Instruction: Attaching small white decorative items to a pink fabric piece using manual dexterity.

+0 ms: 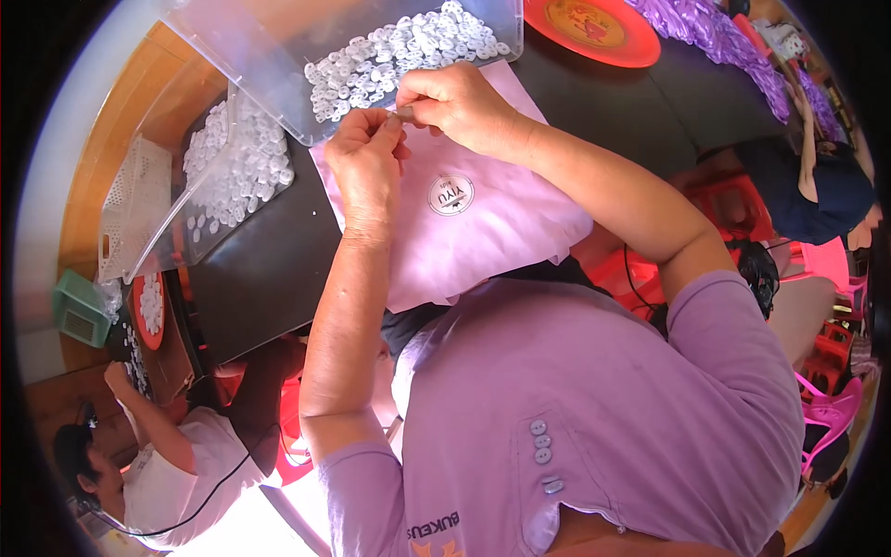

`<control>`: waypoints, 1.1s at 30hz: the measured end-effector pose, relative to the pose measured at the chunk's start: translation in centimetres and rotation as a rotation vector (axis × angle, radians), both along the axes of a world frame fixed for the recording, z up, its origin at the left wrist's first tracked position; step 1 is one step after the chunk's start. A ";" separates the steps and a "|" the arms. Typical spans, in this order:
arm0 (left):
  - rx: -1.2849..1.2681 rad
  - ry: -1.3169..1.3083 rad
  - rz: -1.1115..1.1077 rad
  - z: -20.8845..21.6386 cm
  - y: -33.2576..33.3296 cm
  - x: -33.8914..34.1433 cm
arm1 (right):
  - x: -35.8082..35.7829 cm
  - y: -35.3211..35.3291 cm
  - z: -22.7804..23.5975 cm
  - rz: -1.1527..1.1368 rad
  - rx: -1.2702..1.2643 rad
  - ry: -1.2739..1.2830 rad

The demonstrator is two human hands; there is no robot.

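My left hand [365,167] and my right hand [461,110] meet fingertip to fingertip over the near edge of a clear plastic bin [278,79]. Both are closed in a pinch on something small, mostly hidden by the fingers, that I cannot make out. Just beyond them, many small white ring-like plastic pieces [404,51] lie heaped in the bin. Beneath my hands a pink cloth [501,209] with a round printed mark spreads from the bin's edge down over my lap.
Left of the bin, a second clear container holds more white pieces [243,162], near a white perforated basket [139,200] and a green basket [82,306]. A red plate [599,32] and purple shiny wrappings [719,51] lie on the dark table [650,111]. Other people sit at left and right.
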State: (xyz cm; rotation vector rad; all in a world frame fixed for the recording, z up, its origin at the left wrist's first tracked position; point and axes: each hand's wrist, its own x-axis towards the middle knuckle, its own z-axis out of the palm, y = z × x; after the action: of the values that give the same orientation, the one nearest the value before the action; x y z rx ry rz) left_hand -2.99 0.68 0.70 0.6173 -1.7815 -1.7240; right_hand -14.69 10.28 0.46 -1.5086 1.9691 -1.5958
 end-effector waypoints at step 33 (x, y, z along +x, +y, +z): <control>0.204 0.040 0.032 -0.6 -0.8 -0.6 | -7.5 -10.0 3.0 -0.031 0.810 0.717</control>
State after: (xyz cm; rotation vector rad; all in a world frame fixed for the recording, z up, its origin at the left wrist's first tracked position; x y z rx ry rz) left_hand -3.60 -0.14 0.07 0.6866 -1.5721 -1.8977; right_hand -22.18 0.26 3.43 -1.7530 2.4993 -0.1018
